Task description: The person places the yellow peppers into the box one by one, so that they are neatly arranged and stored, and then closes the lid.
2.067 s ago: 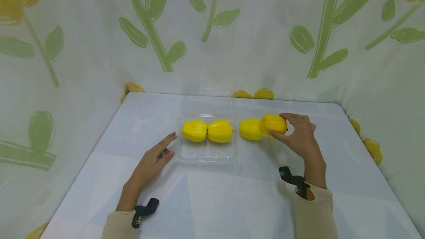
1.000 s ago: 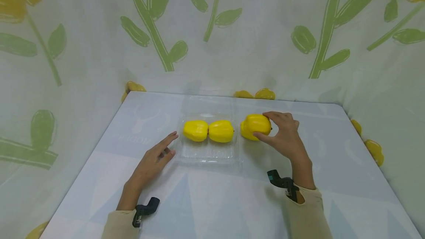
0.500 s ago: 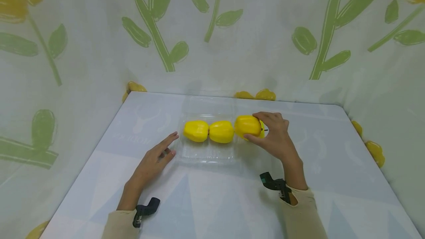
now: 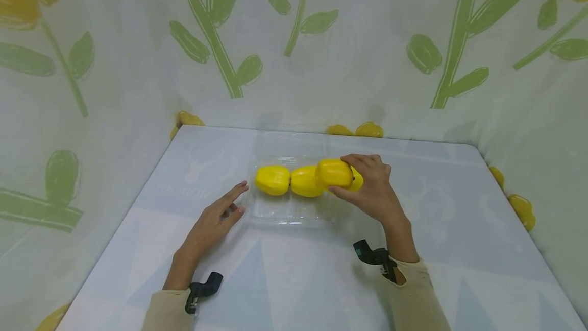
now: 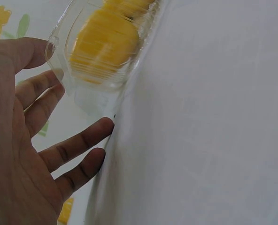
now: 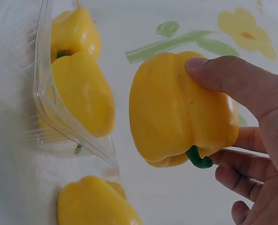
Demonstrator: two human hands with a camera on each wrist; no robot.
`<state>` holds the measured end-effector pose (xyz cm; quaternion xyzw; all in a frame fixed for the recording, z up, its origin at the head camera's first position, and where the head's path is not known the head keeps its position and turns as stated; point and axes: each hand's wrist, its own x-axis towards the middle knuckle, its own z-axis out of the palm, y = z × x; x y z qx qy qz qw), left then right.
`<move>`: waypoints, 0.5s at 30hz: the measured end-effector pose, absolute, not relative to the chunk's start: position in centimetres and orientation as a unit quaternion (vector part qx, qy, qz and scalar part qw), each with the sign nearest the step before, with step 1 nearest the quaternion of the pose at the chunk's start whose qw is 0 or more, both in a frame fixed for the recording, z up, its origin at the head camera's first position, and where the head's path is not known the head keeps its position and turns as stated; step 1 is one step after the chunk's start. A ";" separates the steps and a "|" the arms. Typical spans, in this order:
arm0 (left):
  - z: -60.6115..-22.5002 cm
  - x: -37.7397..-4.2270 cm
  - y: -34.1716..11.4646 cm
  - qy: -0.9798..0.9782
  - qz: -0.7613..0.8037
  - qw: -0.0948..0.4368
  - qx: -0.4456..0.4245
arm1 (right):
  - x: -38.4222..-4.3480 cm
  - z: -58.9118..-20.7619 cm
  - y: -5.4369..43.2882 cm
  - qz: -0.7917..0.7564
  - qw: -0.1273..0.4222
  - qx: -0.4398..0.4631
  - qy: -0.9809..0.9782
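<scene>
Pepper [image 4: 334,173] is in R hand [image 4: 369,185]: thumb on one side, fingers opposite, spread to approx its width, w/ the lower fingers loosely bent. It's up off the desk [image 4: 459,193], over box's [image 4: 287,221] R edge in head view; exact height unclear. Stem [image 6: 198,158] faces the hand.

Box sits twd desk's far edge, lid [image 4: 294,142] folded back that way. 2 peppers inside, far side: L one [image 4: 272,180], R one [image 4: 304,182], end to end, prob touching. Loose pepper [image 6: 94,204] is on desk just right of box, partly hidden by held one in head view.

L hand [image 4: 213,221] at box's L edge, fingers spread, mostly straight, gripping nothing afaict. Can't tell if tips touch rim.

Step in hand imo = carrying pepper over the R wall. Tips:
- Keep enough ht to clear rim + R one; thin plastic prob flexes/slides if bumped.
- Room left looks to be on near side, so bring it twd desk's near edge b4 lowering, else it lands on R one.
- Light pinch is enough; skin looks smooth, so don't go too loose either.
- L hand could steady box w/ light touch, no squeezing.
- Lower slow, release once it's resting, lift fingers straight up so nothing rolls.
</scene>
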<state>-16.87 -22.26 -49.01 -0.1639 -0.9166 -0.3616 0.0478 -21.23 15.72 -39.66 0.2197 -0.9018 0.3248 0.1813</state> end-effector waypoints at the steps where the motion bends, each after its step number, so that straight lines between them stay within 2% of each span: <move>1: -49.0 -16.9 -22.3 -0.917 -0.361 0.048 -0.163 | -21.3 -39.6 15.6 0.325 0.182 0.220 -0.901; 15: -49.0 -17.0 -22.3 -0.917 -0.363 0.044 -0.161 | -21.3 -39.8 14.6 0.331 0.199 0.234 -0.892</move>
